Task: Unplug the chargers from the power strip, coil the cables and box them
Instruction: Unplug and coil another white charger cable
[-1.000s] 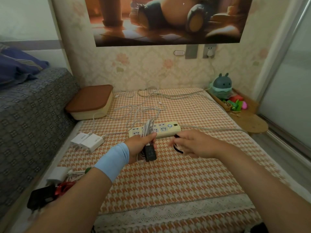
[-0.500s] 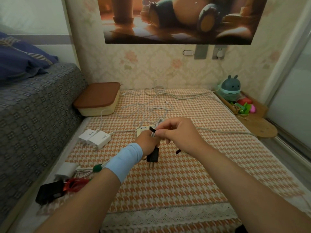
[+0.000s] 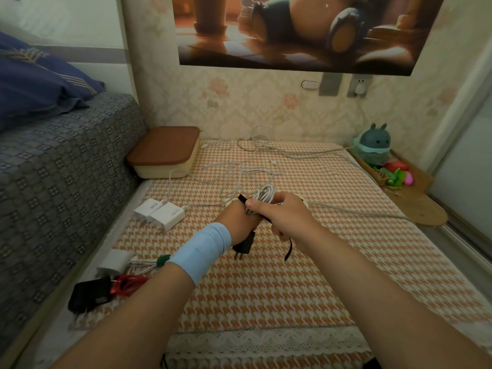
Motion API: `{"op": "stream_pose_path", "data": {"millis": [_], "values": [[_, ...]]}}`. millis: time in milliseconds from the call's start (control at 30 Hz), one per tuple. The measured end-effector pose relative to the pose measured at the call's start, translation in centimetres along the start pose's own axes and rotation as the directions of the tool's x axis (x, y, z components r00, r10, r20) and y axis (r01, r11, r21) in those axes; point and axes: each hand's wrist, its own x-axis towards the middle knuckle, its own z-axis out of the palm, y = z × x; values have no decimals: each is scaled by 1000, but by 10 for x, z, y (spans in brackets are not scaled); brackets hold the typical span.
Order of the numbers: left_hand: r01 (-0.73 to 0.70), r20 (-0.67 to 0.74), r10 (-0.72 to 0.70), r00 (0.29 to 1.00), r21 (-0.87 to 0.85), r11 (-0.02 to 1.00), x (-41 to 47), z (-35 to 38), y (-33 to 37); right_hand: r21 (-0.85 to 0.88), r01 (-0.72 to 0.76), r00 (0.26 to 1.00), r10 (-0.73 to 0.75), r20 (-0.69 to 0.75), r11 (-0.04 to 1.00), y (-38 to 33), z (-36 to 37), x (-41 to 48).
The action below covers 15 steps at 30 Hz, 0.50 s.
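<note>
Fingers, left hand [image 3: 238, 222]: curled round the coiled white cable [image 3: 263, 194]; black charger [image 3: 245, 245] hanging below the fist, prongs down.
Far left: black brick with red cable [image 3: 90, 291] and white charger with green-tied cable [image 3: 114, 262], both bundled, lying at the edge of the mat [image 3: 292, 288] beside the sofa [image 3: 66, 169], not boxed.
Left of centre: two white chargers [image 3: 159, 213] side by side on the mat, off the strip, leads trailing uncoiled.
Box [image 3: 165, 150]: against the wall beyond them, brown lid on, not yet opened.
Loose white cables [image 3: 239, 171]: sprawled over the mat beyond the hands, unwound.
Fingers, right hand [image 3: 285, 217]: pinching a black strap [image 3: 288, 249] against the bundle, tail dangling under the wrist; wrap seemingly part-way round.
Power strip [image 3: 305, 204]: mostly hidden behind both hands, cord running off to the right; sockets out of sight, so impossible to tell whether anything is plugged in.
Progress: judged roughly midway. Two bundles tied, a third being strapped.
Left to do: coiling the remaining white leads, opening the box, loading everything.
</note>
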Motion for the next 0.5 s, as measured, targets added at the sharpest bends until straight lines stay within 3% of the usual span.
{"op": "stream_pose_path", "data": {"millis": [100,233,400,500], "values": [[40,-79,-33,996,92,995,0,-4,-5,-60,33,999,-32,14,998,3,4,1],[97,-59,-84,995,270,958,4,-8,-8,-90,57,998,-55,26,994,8,13,3],[91,-86,-75,994,199,976,-1,-7,-7,-105,28,998,-34,-55,994,4,18,4],[-14,27,8,1000,208,978,-6,-7,-4,-61,-43,999,42,-18,997,3,18,3]]}}
